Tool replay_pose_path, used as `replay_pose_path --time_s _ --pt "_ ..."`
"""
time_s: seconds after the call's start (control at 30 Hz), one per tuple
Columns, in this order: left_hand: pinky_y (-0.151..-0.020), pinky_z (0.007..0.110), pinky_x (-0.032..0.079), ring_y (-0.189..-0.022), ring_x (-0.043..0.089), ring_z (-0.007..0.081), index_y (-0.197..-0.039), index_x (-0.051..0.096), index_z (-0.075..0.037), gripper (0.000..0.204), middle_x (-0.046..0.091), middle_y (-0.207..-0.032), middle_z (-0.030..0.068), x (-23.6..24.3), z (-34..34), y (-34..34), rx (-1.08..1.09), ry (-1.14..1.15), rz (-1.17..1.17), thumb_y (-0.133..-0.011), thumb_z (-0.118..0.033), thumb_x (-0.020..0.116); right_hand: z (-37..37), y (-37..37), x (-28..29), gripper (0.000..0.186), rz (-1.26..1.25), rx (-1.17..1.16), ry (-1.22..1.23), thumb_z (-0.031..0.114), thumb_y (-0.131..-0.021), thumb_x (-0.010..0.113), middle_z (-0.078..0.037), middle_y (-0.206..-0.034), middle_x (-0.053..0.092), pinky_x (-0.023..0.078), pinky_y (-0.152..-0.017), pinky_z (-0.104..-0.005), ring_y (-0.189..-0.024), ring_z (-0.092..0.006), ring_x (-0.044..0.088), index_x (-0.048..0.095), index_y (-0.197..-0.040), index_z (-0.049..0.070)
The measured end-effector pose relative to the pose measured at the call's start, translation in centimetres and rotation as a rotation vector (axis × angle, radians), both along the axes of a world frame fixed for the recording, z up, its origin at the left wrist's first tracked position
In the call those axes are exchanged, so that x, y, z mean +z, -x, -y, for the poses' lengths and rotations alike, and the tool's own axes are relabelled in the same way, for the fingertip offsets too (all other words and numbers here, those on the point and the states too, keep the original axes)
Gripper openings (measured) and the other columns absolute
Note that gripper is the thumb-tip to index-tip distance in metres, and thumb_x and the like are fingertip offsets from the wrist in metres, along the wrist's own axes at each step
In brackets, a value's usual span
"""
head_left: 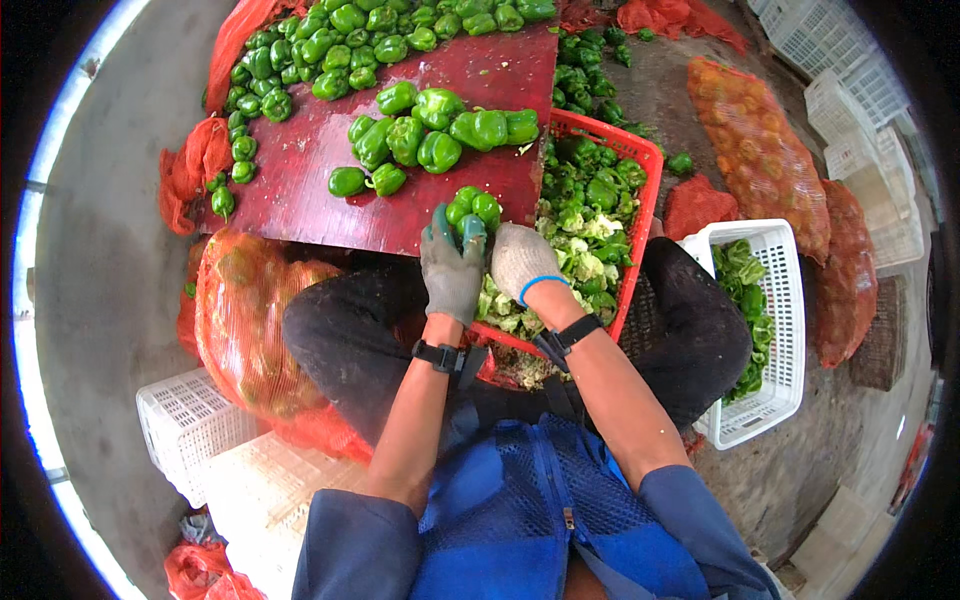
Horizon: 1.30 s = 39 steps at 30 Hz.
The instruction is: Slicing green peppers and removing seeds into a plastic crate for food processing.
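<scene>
My left hand, in a grey glove with green fingertips, is closed round a green bell pepper at the near edge of the red board. Close beside it is my right hand, in a whitish knit glove with a blue cuff. Its fingers are curled in, and what they hold, if anything, is hidden. Just beyond my hands lies a loose group of green bell peppers. Under and right of my hands stands a red plastic crate with peppers and pale green trimmings.
More peppers cover the board's far side. A white basket of leafy greens stands at the right. Filled mesh sacks lie beyond it, and another orange mesh sack sits by my left knee. White crates stand at the lower left.
</scene>
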<state>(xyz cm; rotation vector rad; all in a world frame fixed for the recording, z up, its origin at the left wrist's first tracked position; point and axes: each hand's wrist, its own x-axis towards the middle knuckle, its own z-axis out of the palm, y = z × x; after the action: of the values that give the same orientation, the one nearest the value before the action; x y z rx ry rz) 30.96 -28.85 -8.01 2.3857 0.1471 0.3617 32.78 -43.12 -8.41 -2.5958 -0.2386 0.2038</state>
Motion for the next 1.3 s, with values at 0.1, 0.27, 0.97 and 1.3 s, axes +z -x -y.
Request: replay_pose_path --time_s 0.1,0.27,0.97,1.3 --pt "-0.111 0.054 0.049 -0.128 0.06 0.0503 -0.156 0.049 0.002 0.077 0.062 -0.137 0.0313 2.3 0.9 0.3 0.036 0.035 -0.043 -0.098 -0.037 0.079 -0.5 2.1 -0.6 0.018 0.033 0.05 0.068 0.014 -0.092 0.065 -0.027 -0.103 0.078 0.065 -0.084 -0.0509 -0.096 -0.0431 0.078 0.077 -0.1 0.002" --pt "-0.105 0.051 0.054 -0.122 0.066 0.0452 -0.148 0.057 0.003 0.08 0.066 -0.132 0.0276 2.5 -0.1 0.2 -0.033 0.081 -0.018 -0.089 -0.042 0.089 -0.3 3.6 -0.4 0.018 0.005 -0.049 -0.053 0.011 -0.091 0.064 -0.029 -0.1 0.076 0.063 -0.085 -0.0514 -0.095 -0.0456 0.076 0.075 -0.099 -0.002" --pt "-0.102 0.047 0.058 -0.121 0.071 0.0404 -0.149 0.059 0.001 0.08 0.069 -0.137 0.0245 1.7 -0.7 -0.6 0.046 0.09 -0.026 -0.088 -0.039 0.091 0.8 0.8 0.8 0.023 -0.104 0.107 -0.027 0.014 -0.092 0.064 -0.03 -0.106 0.077 0.062 -0.092 -0.0517 -0.102 -0.047 0.076 0.076 -0.103 -0.002" --pt "-0.094 0.037 0.06 -0.102 0.075 0.0213 -0.146 0.06 0.003 0.067 0.077 -0.119 0.0162 2.3 -1.6 1.2 -0.077 0.362 0.037 -0.09 -0.015 0.091 3.7 0.2 6.5 0.029 -0.873 -0.036 -0.332 0.028 -0.1 0.065 -0.015 -0.082 0.067 0.051 -0.047 -0.0371 -0.055 -0.0183 0.059 0.073 -0.095 0.0"
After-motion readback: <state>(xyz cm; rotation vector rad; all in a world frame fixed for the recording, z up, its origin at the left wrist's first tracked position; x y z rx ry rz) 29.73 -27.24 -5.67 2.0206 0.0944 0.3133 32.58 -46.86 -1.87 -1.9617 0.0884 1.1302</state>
